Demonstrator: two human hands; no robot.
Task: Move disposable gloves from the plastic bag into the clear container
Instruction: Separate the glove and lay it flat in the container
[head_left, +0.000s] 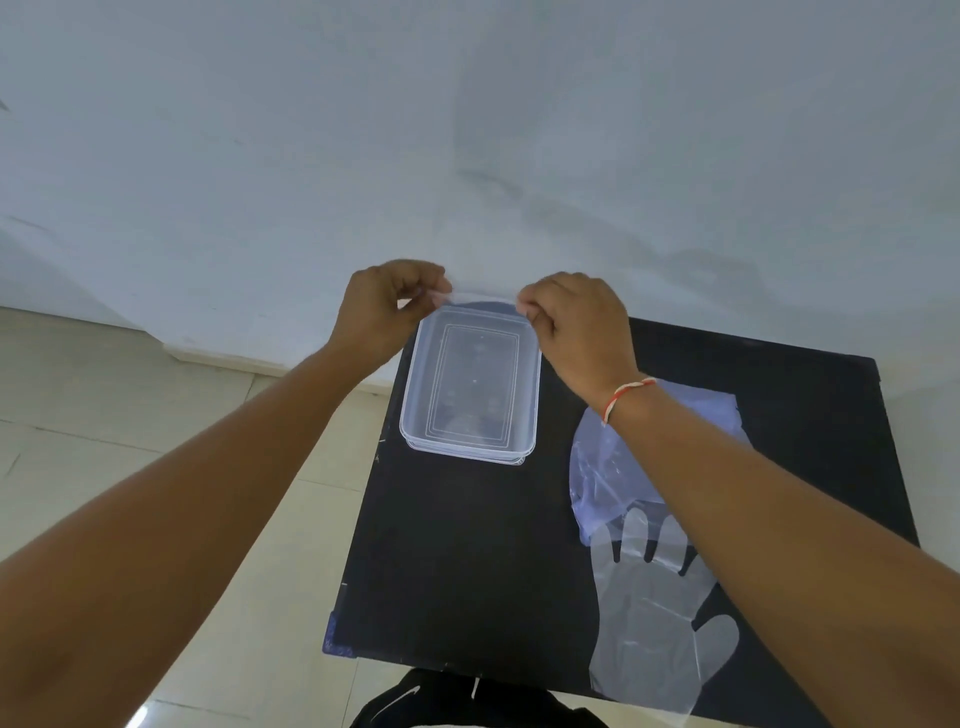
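Placing step, probably. Left hand (387, 306) and right hand (576, 325), fingers pinched shut on thin clear glove (480, 297) over far rim of container (470, 384). Next: lower, release inside. Plastic bag (613, 462), another glove (654, 613) right of container.

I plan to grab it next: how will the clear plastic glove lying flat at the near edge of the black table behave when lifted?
The thin clear plastic glove will probably go floppy and drape, since it lies film-flat with creases. It looks very light for its size, so it may drift. Its cuff seems to overhang the black table, so a push could slide it off.
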